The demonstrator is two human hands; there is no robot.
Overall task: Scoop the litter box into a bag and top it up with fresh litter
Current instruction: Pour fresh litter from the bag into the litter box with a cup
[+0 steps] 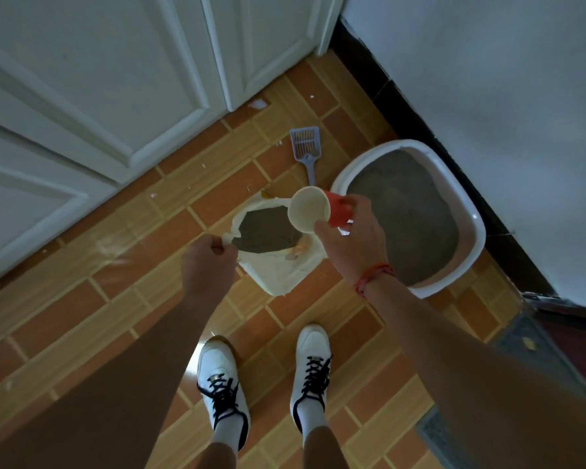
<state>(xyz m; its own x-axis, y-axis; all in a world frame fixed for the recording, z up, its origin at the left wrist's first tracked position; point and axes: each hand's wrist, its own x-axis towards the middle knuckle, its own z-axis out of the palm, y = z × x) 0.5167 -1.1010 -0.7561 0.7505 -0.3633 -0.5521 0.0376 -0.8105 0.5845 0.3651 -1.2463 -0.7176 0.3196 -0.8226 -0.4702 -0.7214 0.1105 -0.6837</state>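
**Both arms out, both grips closed**

Both bare arms reach forward and down. The left grip [208,262] is curled knuckles-up, thumb and fingers pinching the rim of the bag [278,277]. The right grip [351,236], slightly further out, wraps its fingers round a red cup [339,214] tipped on its side. A red cord [374,277] circles that wrist.

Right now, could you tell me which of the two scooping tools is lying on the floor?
The grey slotted scoop, flat on the tiles beside the litter box; the red cup is held up in the right hand.
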